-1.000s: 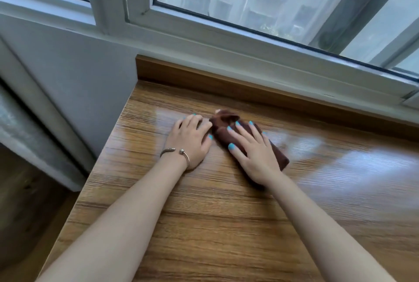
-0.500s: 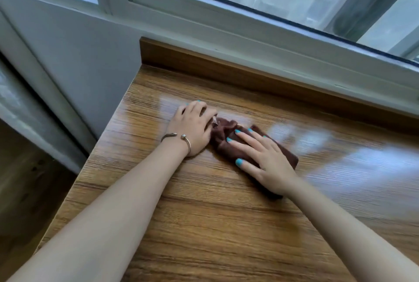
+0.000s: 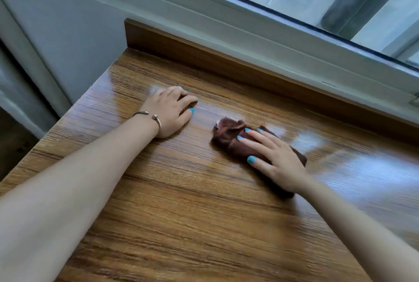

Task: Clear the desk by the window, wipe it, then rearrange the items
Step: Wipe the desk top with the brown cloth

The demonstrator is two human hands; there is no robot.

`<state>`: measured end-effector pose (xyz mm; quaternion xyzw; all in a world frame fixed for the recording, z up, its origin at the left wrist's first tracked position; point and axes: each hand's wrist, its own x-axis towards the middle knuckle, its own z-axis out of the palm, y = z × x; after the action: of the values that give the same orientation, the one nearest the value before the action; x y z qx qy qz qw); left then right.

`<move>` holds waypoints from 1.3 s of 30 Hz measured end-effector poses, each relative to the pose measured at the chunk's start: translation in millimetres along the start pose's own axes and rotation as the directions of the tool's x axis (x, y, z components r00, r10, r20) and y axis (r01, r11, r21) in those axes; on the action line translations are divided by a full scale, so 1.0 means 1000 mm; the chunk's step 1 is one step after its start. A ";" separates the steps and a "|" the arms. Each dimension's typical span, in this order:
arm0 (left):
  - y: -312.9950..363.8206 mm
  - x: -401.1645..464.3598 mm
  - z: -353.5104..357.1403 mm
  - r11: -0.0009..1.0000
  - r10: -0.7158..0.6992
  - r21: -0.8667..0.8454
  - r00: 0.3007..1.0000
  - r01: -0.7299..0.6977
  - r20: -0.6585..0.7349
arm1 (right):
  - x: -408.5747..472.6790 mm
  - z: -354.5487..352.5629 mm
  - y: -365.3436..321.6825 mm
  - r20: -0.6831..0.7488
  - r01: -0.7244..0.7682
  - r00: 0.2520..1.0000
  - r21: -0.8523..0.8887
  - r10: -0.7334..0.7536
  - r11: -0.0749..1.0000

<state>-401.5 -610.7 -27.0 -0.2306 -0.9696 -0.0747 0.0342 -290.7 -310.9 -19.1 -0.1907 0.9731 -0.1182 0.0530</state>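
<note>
A glossy wood-grain desk [image 3: 186, 202] runs under the window. A crumpled dark brown cloth [image 3: 229, 133] lies on it right of centre. My right hand [image 3: 274, 157] lies flat on the cloth with fingers spread and pressing it to the wood; the cloth's bunched end sticks out past my fingertips. My left hand [image 3: 172, 111], with a bracelet at the wrist, rests on the bare desk to the left of the cloth, its fingers loosely bent and nothing in it. A gap of bare wood separates the two hands.
A raised wooden lip [image 3: 226, 62] borders the desk's far side below the white window frame [image 3: 238, 21]. The desk's left edge [image 3: 74, 109] drops beside a grey wall, with dark floor below. Light glare streaks the surface at right.
My right hand has slid the cloth to the right, away from my left hand, which stayed on the desk. The two were touching before; now they are apart.
</note>
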 end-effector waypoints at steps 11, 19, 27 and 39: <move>0.136 -0.053 0.014 0.986 -0.151 -0.073 0.988 0.152 0.019 | 0.000 -0.003 0.018 -0.118 -0.361 0.929 -0.095 0.349 0.928; 0.133 -0.057 0.015 0.986 -0.146 -0.080 0.989 0.145 -0.009 | -0.049 0.000 0.001 -0.108 -0.373 0.924 -0.052 0.366 0.926; 0.131 -0.060 0.015 0.982 -0.152 -0.120 0.987 0.145 -0.056 | -0.126 0.042 -0.112 -0.172 -0.442 0.885 -0.018 0.432 0.897; 0.127 -0.060 0.021 0.988 -0.124 -0.108 0.987 0.113 -0.100 | -0.121 0.034 -0.082 -0.158 -0.563 0.819 -0.040 0.551 0.826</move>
<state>-291.1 -521.8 -37.4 -0.1697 -0.9733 -0.1380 0.0697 -145.2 -345.7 -24.0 0.1086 0.9916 -0.0690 0.0090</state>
